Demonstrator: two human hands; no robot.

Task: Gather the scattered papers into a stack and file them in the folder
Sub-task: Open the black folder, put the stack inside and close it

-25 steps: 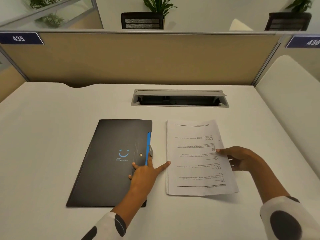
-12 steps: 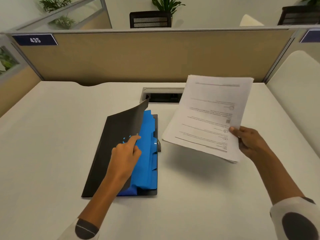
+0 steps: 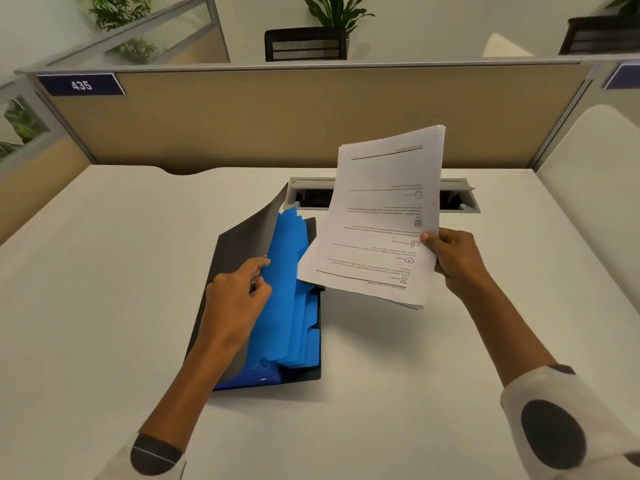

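Note:
A black folder [image 3: 242, 244] lies on the white desk [image 3: 104, 271], its front cover lifted to show several blue tabbed dividers [image 3: 291, 271] inside. My left hand [image 3: 239, 299] pinches the edge of the raised cover and holds it up. My right hand [image 3: 453, 258] grips a stack of printed white papers [image 3: 377, 216] by its right edge. The stack hangs in the air, tilted, just right of the folder, and its lower left corner overlaps the dividers.
A grey cable-tray opening [image 3: 457, 199] sits in the desk behind the papers. A beige partition [image 3: 277, 116] closes off the back, with a blue sign reading 435 [image 3: 81, 85]. A white side panel [image 3: 595, 174] stands at the right.
My left hand has lifted the folder's cover further open. My right hand picked the paper stack up off the desk and has carried it left toward the open folder.

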